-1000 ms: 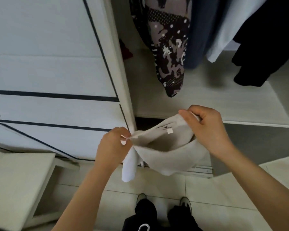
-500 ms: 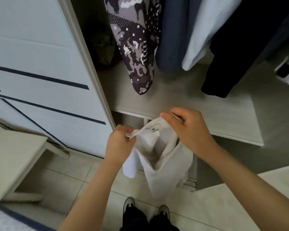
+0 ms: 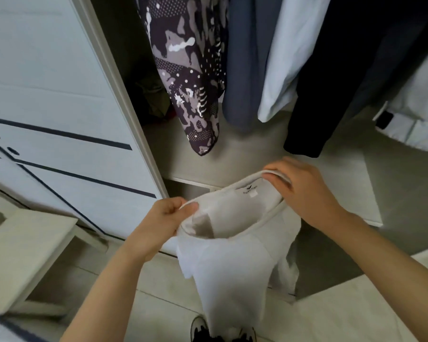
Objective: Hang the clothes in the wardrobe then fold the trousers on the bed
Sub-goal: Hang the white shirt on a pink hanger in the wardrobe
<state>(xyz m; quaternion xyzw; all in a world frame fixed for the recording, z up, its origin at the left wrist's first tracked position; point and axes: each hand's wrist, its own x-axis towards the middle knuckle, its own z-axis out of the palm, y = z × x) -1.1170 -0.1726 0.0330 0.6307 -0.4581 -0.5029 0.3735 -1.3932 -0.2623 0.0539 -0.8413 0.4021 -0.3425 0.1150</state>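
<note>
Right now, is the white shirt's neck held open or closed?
Open: left hand and right hand grip the white shirt by opposite collar sides, exposing the inside label.

Pulled left hand (image 3: 163, 224) and right hand (image 3: 306, 195) further apart than 0.5 s ago; stretched white shirt (image 3: 232, 270) collar into wide open oval; body now unfurled, hanging lower, reaching shoes (image 3: 198, 328).
</note>
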